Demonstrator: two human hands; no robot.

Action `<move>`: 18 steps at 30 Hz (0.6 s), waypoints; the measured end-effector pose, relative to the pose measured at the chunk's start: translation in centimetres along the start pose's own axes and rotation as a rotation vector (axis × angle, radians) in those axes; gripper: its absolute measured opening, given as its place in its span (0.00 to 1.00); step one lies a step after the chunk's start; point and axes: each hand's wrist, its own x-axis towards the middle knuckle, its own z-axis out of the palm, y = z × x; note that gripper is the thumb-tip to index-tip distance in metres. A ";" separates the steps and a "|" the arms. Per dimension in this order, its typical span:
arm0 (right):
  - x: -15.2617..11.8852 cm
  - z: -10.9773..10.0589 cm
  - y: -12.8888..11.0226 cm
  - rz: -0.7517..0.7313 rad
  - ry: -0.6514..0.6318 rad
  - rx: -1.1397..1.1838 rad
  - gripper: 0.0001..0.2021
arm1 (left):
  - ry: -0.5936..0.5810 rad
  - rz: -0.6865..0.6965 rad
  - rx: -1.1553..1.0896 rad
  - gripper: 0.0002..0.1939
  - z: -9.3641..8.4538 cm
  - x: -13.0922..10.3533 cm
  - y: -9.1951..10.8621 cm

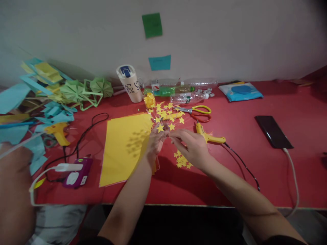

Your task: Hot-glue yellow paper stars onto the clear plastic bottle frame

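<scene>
My left hand (154,140) is closed around the base of a clear plastic piece whose thin strips fan out, tipped with yellow paper stars (160,128). My right hand (190,144) meets it from the right, thumb and fingertips pinched close to the strips; what they hold is too small to make out. Below the right hand lies a pile of loose yellow stars (182,160). Just beyond that hand rests a yellow glue gun (204,133). Scissors (198,110) with yellow and red handles lie behind the stars. Under my left forearm spreads a stack of yellow paper (122,149).
A white tumbler (130,85) and plastic bottles (189,98) line the wall. Wet wipes (240,92) and a cabled phone (274,132) are at right. At left are paper shapes (74,91), another glue gun (58,132), a purple power adapter (78,172) and another person's arm (15,190).
</scene>
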 end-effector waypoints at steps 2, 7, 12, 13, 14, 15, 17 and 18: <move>0.0 0.0 0.0 -0.003 -0.011 0.007 0.10 | 0.001 -0.006 -0.001 0.15 -0.1 0.1 -0.1; 0.0 0.2 -0.1 0.005 -0.001 0.034 0.11 | 0.002 0.002 -0.017 0.14 -0.4 0.2 -0.4; 0.0 0.3 -0.1 0.006 0.005 0.046 0.10 | -0.006 0.005 -0.024 0.15 -0.2 0.1 -0.2; 0.0 0.2 -0.1 0.008 0.006 0.045 0.09 | -0.007 0.005 -0.024 0.15 -0.2 0.0 -0.2; 0.0 0.2 -0.1 0.012 0.007 0.043 0.09 | -0.009 0.004 -0.023 0.15 -0.1 0.0 -0.1; 0.0 0.2 -0.1 0.016 0.007 0.043 0.08 | -0.011 0.003 -0.023 0.15 -0.1 0.0 -0.1; 0.0 0.1 -0.1 0.022 0.005 0.045 0.08 | -0.011 -0.004 -0.020 0.15 -0.1 -0.1 0.0; 0.0 0.1 -0.1 0.024 0.003 0.046 0.08 | -0.011 -0.009 -0.019 0.16 -0.1 -0.1 0.0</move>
